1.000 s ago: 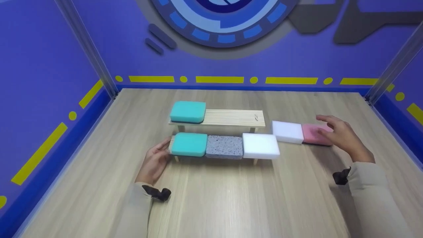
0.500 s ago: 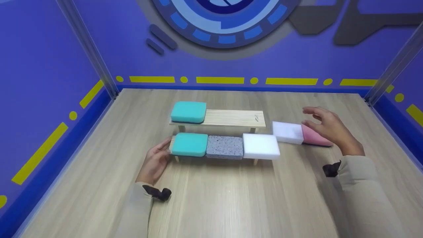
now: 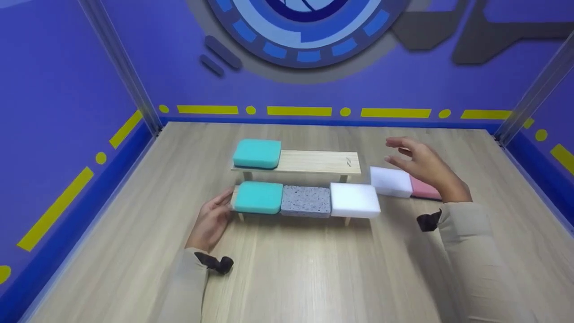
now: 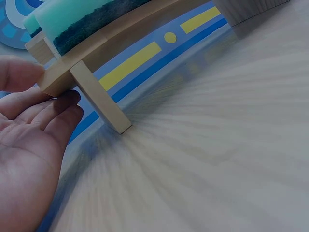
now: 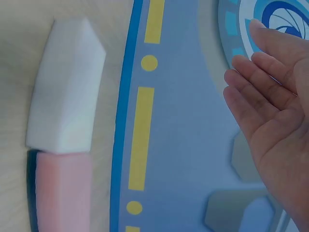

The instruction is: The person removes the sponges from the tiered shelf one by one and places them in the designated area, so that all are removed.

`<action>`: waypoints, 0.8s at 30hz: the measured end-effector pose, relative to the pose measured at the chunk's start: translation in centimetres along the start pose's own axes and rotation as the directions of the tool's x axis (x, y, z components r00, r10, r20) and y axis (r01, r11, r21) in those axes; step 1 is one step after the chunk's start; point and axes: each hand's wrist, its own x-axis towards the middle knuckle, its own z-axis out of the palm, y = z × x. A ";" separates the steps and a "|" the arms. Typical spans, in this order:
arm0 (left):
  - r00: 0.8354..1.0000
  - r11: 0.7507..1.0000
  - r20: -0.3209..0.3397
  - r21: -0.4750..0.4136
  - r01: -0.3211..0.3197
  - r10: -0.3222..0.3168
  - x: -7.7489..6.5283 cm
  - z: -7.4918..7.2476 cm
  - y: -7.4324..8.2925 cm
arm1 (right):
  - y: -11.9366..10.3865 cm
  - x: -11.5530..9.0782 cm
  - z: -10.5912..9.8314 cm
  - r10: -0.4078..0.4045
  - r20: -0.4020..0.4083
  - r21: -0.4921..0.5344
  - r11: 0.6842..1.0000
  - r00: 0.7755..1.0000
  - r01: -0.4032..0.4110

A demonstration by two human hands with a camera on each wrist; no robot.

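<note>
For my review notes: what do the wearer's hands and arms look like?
The left hand and right hand are bare, without gloves. The left sleeve and right sleeve are long, plain and beige. A small black device sits at the left cuff and another at the right.

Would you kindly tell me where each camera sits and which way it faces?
Head: worn on the person's head, facing forward and down over the table; the left hand, right hand and sleeves show.
Left wrist: worn on that wrist, looking low across the table at the front stand; the left hand shows, holding its end.
Right wrist: worn on that wrist, facing the wall and pink sponge; the right hand shows, holding nothing.
Shared: head and right wrist both show the pink sponge.
</note>
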 end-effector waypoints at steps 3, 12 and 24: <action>1.000 1.000 -0.005 0.004 0.008 -0.008 0.0 0.0 -0.1 | -0.8 0.6 0.5 -0.003 0.018 0.022 1.000 1.000 0.002; 1.000 1.000 -0.009 0.003 0.004 -0.004 0.1 0.0 -0.1 | -3.3 2.5 2.0 -0.049 0.075 0.087 0.995 0.996 0.043; 1.000 1.000 -0.010 0.003 0.005 -0.005 0.1 0.1 0.0 | -6.2 4.7 4.9 -0.062 0.126 0.123 0.991 0.990 0.046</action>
